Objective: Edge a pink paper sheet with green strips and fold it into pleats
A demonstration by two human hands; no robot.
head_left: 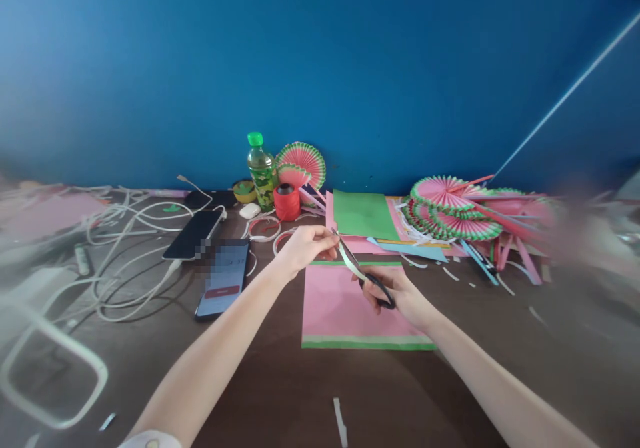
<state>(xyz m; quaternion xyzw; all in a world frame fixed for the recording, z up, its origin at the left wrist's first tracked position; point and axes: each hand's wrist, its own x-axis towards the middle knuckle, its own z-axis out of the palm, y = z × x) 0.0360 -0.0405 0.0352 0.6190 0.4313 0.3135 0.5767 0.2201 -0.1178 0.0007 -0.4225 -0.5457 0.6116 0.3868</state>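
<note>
My right hand [403,296] grips black-handled scissors [364,276], blades pointing up and left. My left hand [306,246] pinches the end of a thin white paper strip [346,257] that lies along the blades. Both hands hover over a pink paper sheet [345,311] with white and green bands at its top and bottom edges, lying flat on the brown table [280,395].
Two phones [223,277] and tangled white cables [125,261] lie at left. A green-capped bottle [261,170], red ribbon spool [287,203], green sheet [364,215] and several watermelon-pattern paper fans [450,216] line the back by the blue wall. Paper scraps [340,421] dot the table.
</note>
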